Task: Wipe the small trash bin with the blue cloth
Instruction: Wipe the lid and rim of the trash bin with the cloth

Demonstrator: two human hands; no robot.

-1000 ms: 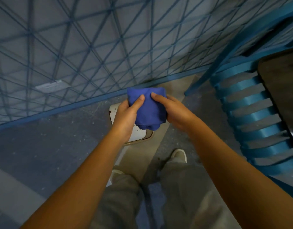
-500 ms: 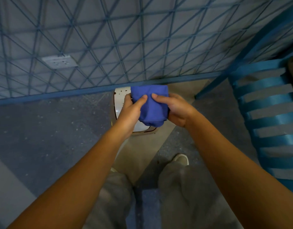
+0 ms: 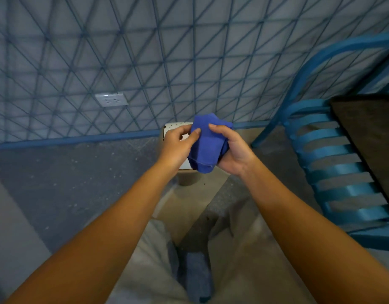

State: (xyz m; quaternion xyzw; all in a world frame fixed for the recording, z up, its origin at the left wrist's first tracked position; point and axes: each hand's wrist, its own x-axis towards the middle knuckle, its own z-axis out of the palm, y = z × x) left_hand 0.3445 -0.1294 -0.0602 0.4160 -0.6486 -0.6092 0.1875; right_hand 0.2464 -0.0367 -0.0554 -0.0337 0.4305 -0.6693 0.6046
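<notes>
A wall (image 3: 189,51) fills the space behind the small trash bin (image 3: 175,126). It is pale grey and matte, crossed by thin blue lines that cut it into triangles, with a blue skirting strip (image 3: 79,140) along its foot. The floor (image 3: 68,176) around the bin is dull, speckled grey, and a lighter beige band runs from the bin toward the camera. To the right of the bin stands a blue chair (image 3: 334,154) with a glossy painted frame of curved tubing and flat cross slats. Farther right of the bin, a dark brown slab (image 3: 369,132) with a rough-looking face lies over the chair. On the near side of the bin are the person's legs in grey-beige trousers (image 3: 145,260) of soft cloth. The bin sits against the skirting. Its top is white, rounded at the corners and dotted with dark specks, and its body below is plain beige. The blue cloth (image 3: 207,145) is bunched into a soft, thick wad with a stitched hem at its lower edge, held over the right part of the bin's top. Whether it touches the bin cannot be told. The left hand (image 3: 178,143) grips the cloth's left side, thumb laid across the front and fingers curled behind. The right hand (image 3: 235,150) cups its right side, thumb on the upper front and fingers wrapped around the back. Up and to the left of the bin, a white rectangular wall socket (image 3: 111,99) is set in the wall.
</notes>
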